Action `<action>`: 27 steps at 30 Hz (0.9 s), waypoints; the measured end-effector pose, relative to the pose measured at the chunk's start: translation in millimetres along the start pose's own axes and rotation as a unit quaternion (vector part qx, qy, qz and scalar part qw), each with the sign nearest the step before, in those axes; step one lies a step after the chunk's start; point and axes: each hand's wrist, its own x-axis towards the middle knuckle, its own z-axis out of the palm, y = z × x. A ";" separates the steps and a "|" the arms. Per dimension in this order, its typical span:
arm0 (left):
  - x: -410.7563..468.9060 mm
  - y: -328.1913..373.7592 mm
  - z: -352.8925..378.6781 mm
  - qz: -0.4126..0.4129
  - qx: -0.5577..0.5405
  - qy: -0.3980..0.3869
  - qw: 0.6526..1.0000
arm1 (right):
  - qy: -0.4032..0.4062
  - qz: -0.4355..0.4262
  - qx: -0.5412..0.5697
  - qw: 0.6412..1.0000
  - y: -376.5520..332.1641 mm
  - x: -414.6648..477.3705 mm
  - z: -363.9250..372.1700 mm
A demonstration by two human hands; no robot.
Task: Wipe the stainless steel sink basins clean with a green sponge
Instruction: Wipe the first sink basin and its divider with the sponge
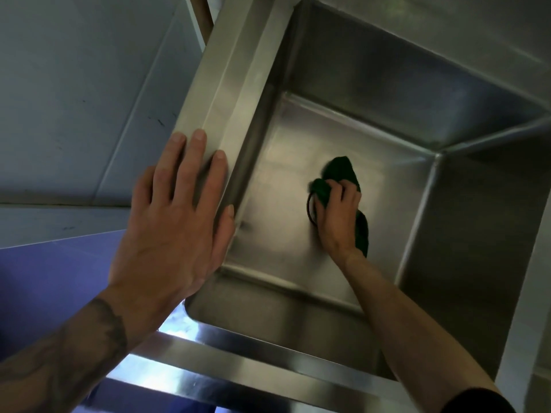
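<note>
- Nearest, the left hand (176, 222) is laid flat on the sink's left rim (220, 84), fingers straight and slightly spread.
- Mid basin floor (277, 239), the green sponge (343, 169) is gripped by the right hand (337, 216), fingers curled over it.
- Floor wiping is judged under way; firm strokes toward the walls (387, 84) and corners are called for next.

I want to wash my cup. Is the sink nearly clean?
Hard to say what is done: the basin floor shows no dirt, but no suds either. Right now the right hand grips the green sponge on that floor, while the left hand rests flat on the rim. The walls and any other basin probably remain.
</note>
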 end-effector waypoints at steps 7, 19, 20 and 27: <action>0.1 0.3 -1.7 -0.001 -0.008 0.004 1.000 | -0.117 -0.256 -0.067 0.957 14.7 -42.8 -11.0; -0.3 -1.1 -0.6 0.002 -0.008 0.000 1.000 | -0.083 -0.054 -0.049 0.994 29.8 -60.7 -31.0; -0.1 -1.1 -0.7 0.003 -0.008 -0.001 1.000 | -0.102 -0.097 -0.064 0.988 35.2 -55.0 -35.5; -0.3 -0.1 -0.5 0.000 -0.013 0.003 1.000 | -0.020 0.062 -0.078 0.995 61.4 -43.3 -48.1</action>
